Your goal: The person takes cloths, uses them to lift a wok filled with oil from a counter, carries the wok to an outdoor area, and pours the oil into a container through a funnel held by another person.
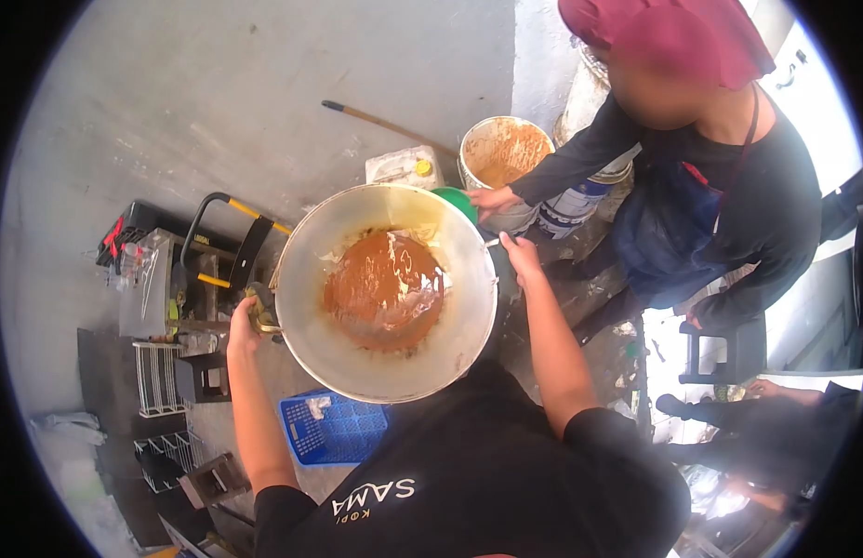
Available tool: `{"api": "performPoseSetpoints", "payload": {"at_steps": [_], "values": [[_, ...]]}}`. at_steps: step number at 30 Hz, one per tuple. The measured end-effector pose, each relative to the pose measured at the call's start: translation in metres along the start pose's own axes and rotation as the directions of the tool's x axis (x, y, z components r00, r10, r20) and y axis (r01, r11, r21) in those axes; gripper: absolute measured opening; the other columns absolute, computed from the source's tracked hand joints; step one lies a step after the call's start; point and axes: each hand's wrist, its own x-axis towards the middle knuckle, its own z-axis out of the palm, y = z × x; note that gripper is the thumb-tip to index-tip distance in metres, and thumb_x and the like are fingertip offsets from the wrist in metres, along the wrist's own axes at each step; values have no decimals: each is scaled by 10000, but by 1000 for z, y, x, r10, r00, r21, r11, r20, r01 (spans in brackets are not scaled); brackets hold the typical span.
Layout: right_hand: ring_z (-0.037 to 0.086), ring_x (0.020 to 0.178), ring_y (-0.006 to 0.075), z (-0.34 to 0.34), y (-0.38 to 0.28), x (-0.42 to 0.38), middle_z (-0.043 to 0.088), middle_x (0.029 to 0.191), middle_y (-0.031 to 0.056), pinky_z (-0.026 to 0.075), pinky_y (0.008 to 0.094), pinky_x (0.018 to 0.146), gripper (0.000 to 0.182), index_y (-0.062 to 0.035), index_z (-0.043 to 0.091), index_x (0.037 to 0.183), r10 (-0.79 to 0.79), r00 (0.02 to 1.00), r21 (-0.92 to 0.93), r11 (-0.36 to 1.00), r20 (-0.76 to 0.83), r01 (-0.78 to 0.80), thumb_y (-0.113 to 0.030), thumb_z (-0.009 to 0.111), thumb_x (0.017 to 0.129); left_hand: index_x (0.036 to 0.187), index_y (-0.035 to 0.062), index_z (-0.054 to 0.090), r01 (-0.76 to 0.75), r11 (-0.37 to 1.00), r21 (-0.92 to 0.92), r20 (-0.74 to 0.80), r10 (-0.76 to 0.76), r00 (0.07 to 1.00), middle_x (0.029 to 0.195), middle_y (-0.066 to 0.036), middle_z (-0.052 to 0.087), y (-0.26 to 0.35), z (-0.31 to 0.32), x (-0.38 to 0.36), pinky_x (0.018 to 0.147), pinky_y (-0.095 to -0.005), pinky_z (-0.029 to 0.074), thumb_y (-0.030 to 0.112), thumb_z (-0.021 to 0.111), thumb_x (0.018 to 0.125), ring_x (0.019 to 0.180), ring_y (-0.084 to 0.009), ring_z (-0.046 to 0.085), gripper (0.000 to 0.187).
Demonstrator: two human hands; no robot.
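A large metal pot (306, 251) with brown liquid in its bottom is held up in front of my black shirt. My left hand (248, 325) is closed round the handle on its left side, with a greenish cloth there. My right hand (520, 260) grips the handle on the right side. Just beyond the pot's upper right rim, a co-worker's hand (492, 199) touches a green round item (458, 201), partly hidden by the pot. Behind that stands a white bucket (469, 158) with brown residue inside.
A co-worker in a red head covering (678, 42) stands at the right. A white jerrycan (404, 167) with a yellow cap is behind the pot. On the floor lies a blue crate (334, 432). A trolley handle (194, 232) and racks stand left. Another person (757, 437) is lower right.
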Motion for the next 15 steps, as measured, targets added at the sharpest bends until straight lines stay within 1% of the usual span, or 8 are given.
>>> {"api": "performPoseSetpoints", "payload": {"at_steps": [1,4,5,8,9,10,12,15], "values": [[594,1091,260,5,46,46,617,1184,219,456,361,909,615,101,548,1220,-117,985,-127,987,-131,100,-384,681,866,971,113,619,-13,1000,-15,-13,13,1000,850,-18,648,-9,-17,4,603,-338,522,263,538,887,714,-178,634,190],[614,1023,235,12,44,29,647,1111,198,469,360,863,584,100,583,1167,-143,988,-46,989,-63,140,-385,690,860,979,99,611,-44,998,-36,-50,42,998,891,-20,644,-22,-41,-1,625,-340,518,258,542,903,760,-177,637,189],[626,801,173,15,20,-5,675,927,116,489,333,724,394,51,652,992,-147,988,12,989,-44,147,-322,694,874,996,94,628,-86,996,-20,-25,85,996,890,-24,664,-28,-47,0,628,-336,531,249,540,906,747,-181,651,199],[625,807,172,12,11,-42,675,933,115,487,331,734,432,69,646,1023,-155,980,-56,987,-122,149,-330,701,867,996,93,620,-128,991,45,-5,129,992,842,-10,650,-38,-45,-7,592,-319,530,228,536,928,697,-163,645,173],[622,813,179,9,30,-34,676,942,120,483,334,744,479,90,636,1047,-250,919,-200,960,-305,195,-344,709,858,1001,94,612,-144,987,73,21,142,990,828,-3,635,-44,-44,-6,589,-317,526,229,532,936,687,-157,638,170],[551,1170,278,-11,44,-27,567,1272,233,427,365,965,751,131,500,1266,-134,972,-195,976,-192,96,-430,725,820,1006,96,604,-157,982,100,48,153,987,815,4,619,-52,-42,-6,586,-315,522,230,528,943,677,-151,631,167],[559,1164,278,-26,54,-64,572,1256,246,427,384,977,775,145,478,1278,-127,934,-136,987,-335,85,-424,730,816,1061,82,588,-165,978,125,110,152,982,839,1,607,-68,-32,-7,588,-298,501,250,545,944,702,-145,623,209],[575,1149,255,-55,73,-93,580,1248,243,431,393,976,772,138,471,1290,-77,971,-48,997,-225,68,-412,734,816,1180,63,566,-200,958,207,98,183,978,947,-38,634,-107,-45,21,688,-306,505,284,588,924,809,-160,632,339]]}}
